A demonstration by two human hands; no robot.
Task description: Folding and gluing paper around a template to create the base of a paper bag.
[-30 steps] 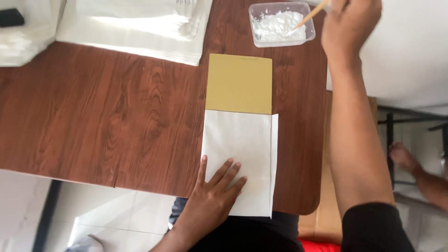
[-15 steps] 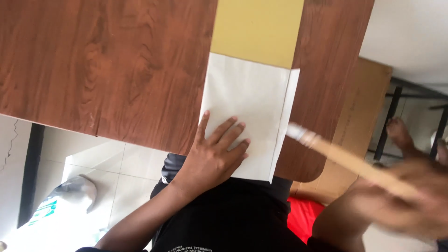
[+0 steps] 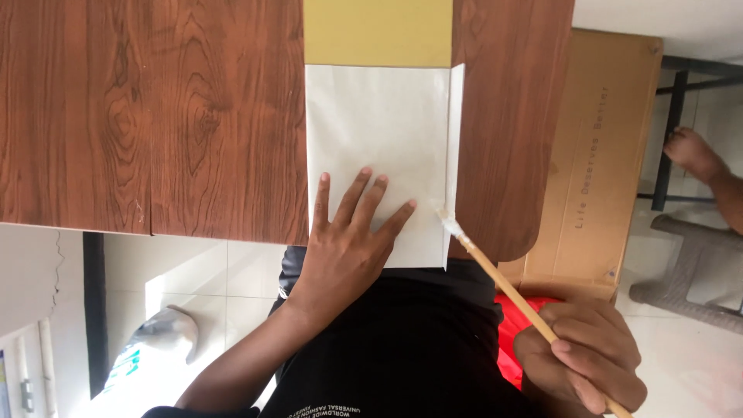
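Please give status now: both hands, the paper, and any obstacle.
Left hand flat on white folded paper, pinning it. Right hand grips brush, tip at the paper's right flap. Nothing in the way.

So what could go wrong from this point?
The white paper overhangs the near edge of the wooden table, pinned only by the left hand; lifting that hand could let it shift or slide off. The brush in the right hand touches the narrow side flap near its bottom; a wide stroke might smear onto the table, or the flap might buckle.
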